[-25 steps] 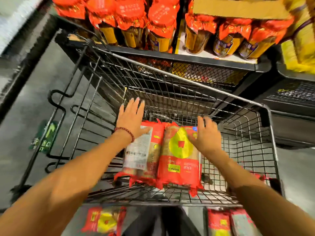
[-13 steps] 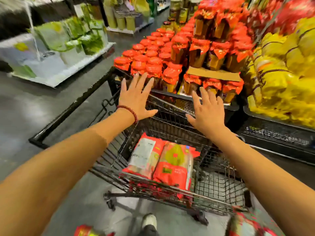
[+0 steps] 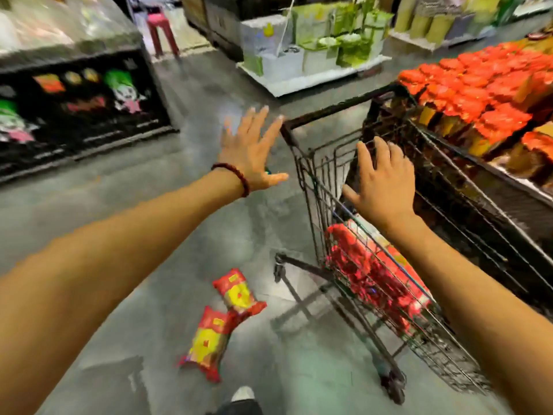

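A wire shopping cart (image 3: 311,181) with a black handle stands at the right, holding red packets (image 3: 368,265) in its basket. My right hand (image 3: 381,184) hovers over the basket with straight fingers and holds nothing. To the left of the cart handle, my left hand (image 3: 253,151) is spread flat in the air over the floor, a dark bead bracelet on its wrist. Two red and yellow packets (image 3: 224,322) lie on the grey floor below, left of the cart.
A display of red-topped jars (image 3: 478,94) flanks the cart on the right. A black chest with cartoon pictures (image 3: 77,100) stands at the left. Green and white boxes (image 3: 317,52) sit on a pallet ahead. A red stool (image 3: 161,31) is far back. My shoe (image 3: 244,395) shows below.
Both hands have lifted off the packets in the cart. The view has swung left, so the cart now sits at the right and two packets on the floor have come into sight.
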`<act>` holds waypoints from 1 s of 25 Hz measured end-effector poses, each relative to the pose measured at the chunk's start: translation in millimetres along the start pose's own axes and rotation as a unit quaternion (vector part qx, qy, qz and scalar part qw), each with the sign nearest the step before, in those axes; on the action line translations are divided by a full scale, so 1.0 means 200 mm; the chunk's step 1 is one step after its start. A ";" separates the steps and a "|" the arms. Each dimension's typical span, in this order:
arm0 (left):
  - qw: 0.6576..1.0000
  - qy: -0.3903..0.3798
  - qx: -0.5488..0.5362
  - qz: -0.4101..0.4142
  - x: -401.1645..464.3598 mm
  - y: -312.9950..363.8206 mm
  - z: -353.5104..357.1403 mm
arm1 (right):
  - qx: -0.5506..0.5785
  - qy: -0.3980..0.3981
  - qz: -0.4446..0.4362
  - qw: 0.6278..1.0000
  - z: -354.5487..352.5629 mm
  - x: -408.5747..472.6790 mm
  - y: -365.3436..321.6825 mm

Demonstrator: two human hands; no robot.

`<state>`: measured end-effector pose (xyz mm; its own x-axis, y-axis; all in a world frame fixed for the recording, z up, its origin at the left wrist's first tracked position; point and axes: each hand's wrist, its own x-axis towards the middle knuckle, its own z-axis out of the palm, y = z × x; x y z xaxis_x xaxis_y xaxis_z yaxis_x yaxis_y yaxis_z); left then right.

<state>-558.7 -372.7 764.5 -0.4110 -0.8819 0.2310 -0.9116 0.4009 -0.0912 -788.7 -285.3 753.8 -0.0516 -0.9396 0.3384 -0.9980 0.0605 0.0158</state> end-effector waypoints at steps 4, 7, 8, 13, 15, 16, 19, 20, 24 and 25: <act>0.990 -0.062 0.014 -0.130 -0.45 -0.52 0.14 | 0.065 -0.031 -0.118 0.990 0.25 0.04 -0.55; 0.968 -0.127 0.010 -0.218 -0.78 -0.82 0.33 | 0.087 -0.106 -0.168 0.976 0.48 0.03 -0.90; 0.959 -0.148 0.011 -0.240 -0.87 -0.89 0.41 | 0.090 -0.128 -0.176 0.972 0.57 0.01 -0.99; 0.916 -0.262 0.005 -0.305 -1.16 -1.20 0.98 | 0.060 -0.250 -0.197 0.946 1.18 -0.02 -1.36; 0.907 -0.299 0.010 -0.297 -1.18 -1.27 1.31 | 0.033 -0.291 -0.199 0.935 1.51 -0.02 -1.43; 0.905 -0.309 0.007 -0.292 -1.20 -1.29 1.48 | 0.019 -0.300 -0.204 0.932 1.68 -0.04 -1.44; 0.900 -0.337 -0.013 -0.274 -1.24 -1.31 2.15 | -0.035 -0.333 -0.227 0.915 2.34 -0.12 -1.44; 0.896 -0.358 -0.016 -0.262 -1.27 -1.29 2.40 | -0.049 -0.353 -0.231 0.905 2.57 -0.17 -1.44; 0.859 -0.409 -0.085 -0.295 -1.50 -1.20 3.36 | -0.044 -0.387 -0.231 0.892 3.47 -0.37 -1.40; 0.837 -0.422 -0.127 -0.324 -1.57 -1.16 3.60 | -0.039 -0.398 -0.213 0.892 3.69 -0.43 -1.40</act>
<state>-227.1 -366.6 16.2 0.2093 -0.7530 -0.6239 -0.9584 -0.2844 0.0217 -530.7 -470.2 26.4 0.2917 -0.8226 -0.4881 -0.9293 -0.3646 0.0591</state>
